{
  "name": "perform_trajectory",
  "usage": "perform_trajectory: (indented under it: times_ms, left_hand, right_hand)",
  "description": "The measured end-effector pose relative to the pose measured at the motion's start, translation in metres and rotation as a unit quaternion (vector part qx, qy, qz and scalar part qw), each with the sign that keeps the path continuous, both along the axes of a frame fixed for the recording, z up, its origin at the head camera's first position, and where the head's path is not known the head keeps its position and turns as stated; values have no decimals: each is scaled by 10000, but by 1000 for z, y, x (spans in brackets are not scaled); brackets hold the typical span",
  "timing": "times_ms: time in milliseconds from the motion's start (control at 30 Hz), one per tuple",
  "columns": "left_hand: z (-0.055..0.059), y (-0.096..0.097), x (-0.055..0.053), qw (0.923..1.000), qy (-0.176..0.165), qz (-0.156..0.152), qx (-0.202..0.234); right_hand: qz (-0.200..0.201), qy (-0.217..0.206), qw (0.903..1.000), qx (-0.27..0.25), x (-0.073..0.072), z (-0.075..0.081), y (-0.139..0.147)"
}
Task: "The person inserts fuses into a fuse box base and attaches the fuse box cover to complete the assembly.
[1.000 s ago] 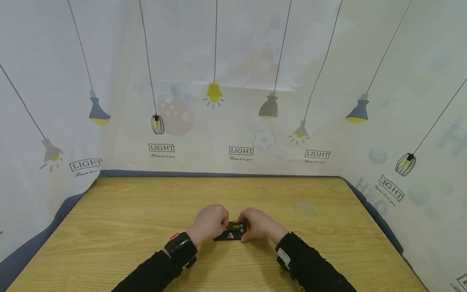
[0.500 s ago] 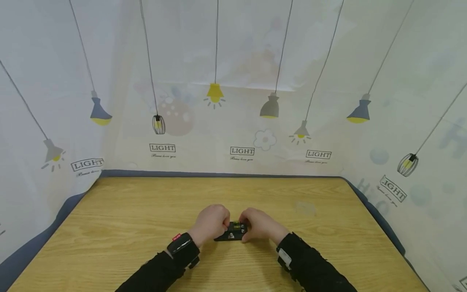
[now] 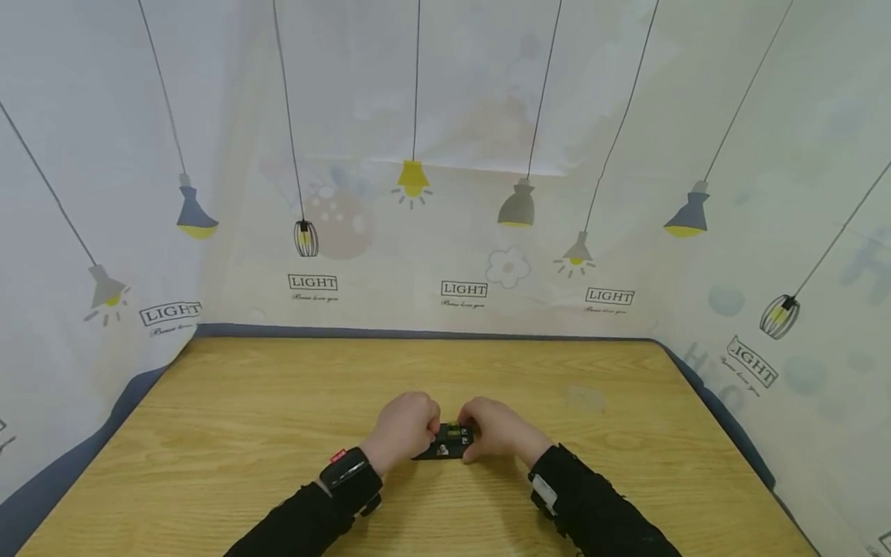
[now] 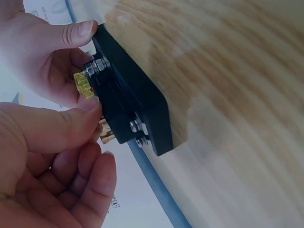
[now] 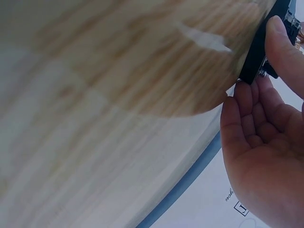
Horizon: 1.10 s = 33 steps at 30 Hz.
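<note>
A black rectangular block [image 3: 444, 450] stands on the wooden table, between both hands in the head view. In the left wrist view, the block [image 4: 135, 95] has shiny metal screws at both ends, a yellow piece [image 4: 83, 84] and a copper-coloured metal part [image 4: 107, 132]. My left hand [image 3: 405, 425] pinches at that copper-coloured part with thumb and index finger; the fingertips hide much of it. My right hand [image 3: 500, 430] grips the block's right end. The right wrist view shows its thumb [image 5: 281, 40] on one side of the block and fingers at its end.
The wooden table [image 3: 278, 402] spreads around the hands. A faint clear patch [image 3: 586, 399] lies on it to the right. Behind stands a pale curtain [image 3: 390, 240] printed with lamps, with a blue-grey edge along the table.
The head view has shifted slightly. Both hands stay on the block with almost the same hold; the left hand covers slightly more of its left end.
</note>
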<state>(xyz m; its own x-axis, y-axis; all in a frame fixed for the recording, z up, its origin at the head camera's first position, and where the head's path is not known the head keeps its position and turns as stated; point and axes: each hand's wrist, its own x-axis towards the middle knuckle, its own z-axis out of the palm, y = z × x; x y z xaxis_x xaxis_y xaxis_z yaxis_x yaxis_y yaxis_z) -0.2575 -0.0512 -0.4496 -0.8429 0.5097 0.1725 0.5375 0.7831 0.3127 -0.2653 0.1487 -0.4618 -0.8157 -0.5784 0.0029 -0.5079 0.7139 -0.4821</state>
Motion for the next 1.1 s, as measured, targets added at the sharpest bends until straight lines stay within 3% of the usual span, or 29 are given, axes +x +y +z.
perform_trajectory:
  times_ms: [333,533,1100]
  left_hand:
    - [3,-6,2,9995,2,-313,-48]
    - [5,-11,2,9992,-38,-368,148]
    - [1,-28,5,9991,-348,-69,232]
  right_hand:
    - [-63,-44,10000,-36,0,-1,0]
    - [-83,-80,9999,-14,1,-2,-1]
    - [-192,-122,9997,85,0,-1,-1]
